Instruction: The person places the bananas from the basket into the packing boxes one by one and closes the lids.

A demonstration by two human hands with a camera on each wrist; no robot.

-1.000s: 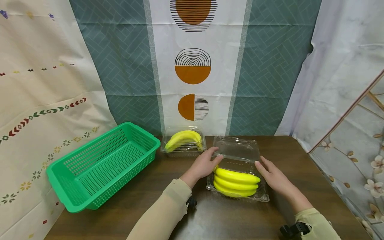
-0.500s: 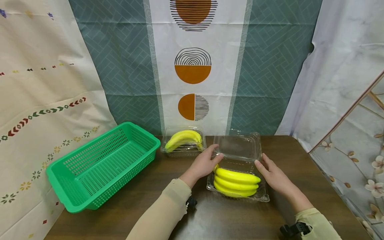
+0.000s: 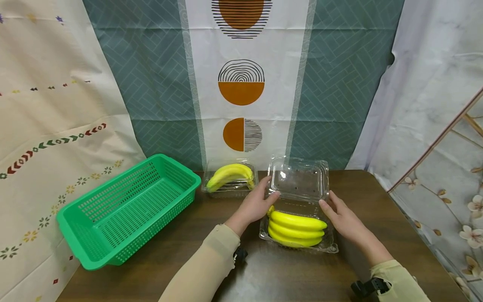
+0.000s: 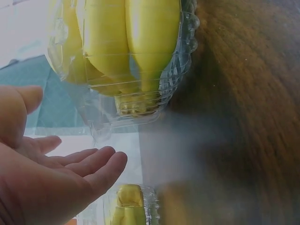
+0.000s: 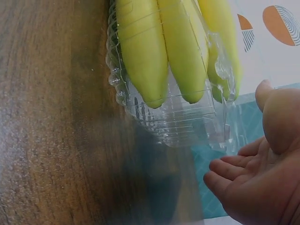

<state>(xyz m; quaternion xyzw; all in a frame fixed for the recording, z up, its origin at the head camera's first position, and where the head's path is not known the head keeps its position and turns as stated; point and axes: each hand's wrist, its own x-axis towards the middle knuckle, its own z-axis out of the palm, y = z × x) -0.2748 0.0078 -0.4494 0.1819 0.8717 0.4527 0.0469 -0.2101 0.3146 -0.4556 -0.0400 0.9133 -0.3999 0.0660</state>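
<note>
A bunch of yellow bananas (image 3: 296,228) lies in the base of a clear plastic clamshell box (image 3: 330,246) on the table. The box's lid (image 3: 298,178) stands tilted up at the far side. Fingers of my left hand (image 3: 256,204) reach along the lid's left edge, its thumb near the hinge. On the other side my right hand (image 3: 344,218) has its fingertips at the lid's right edge. Both wrist views show the left hand (image 4: 65,173) and the right hand (image 5: 262,164) with fingers extended and thumbs apart, beside the box.
A second clear box (image 3: 211,193) with bananas (image 3: 230,174) stands at the back, left of my left hand. The green plastic basket (image 3: 120,251) occupies the table's left side. Patterned curtains (image 3: 162,84) hang behind the brown table (image 3: 260,281).
The lid has swung up from lying back to a more upright tilt, and the fingers of both hands have risen slightly with it. The box base and bananas stay put.
</note>
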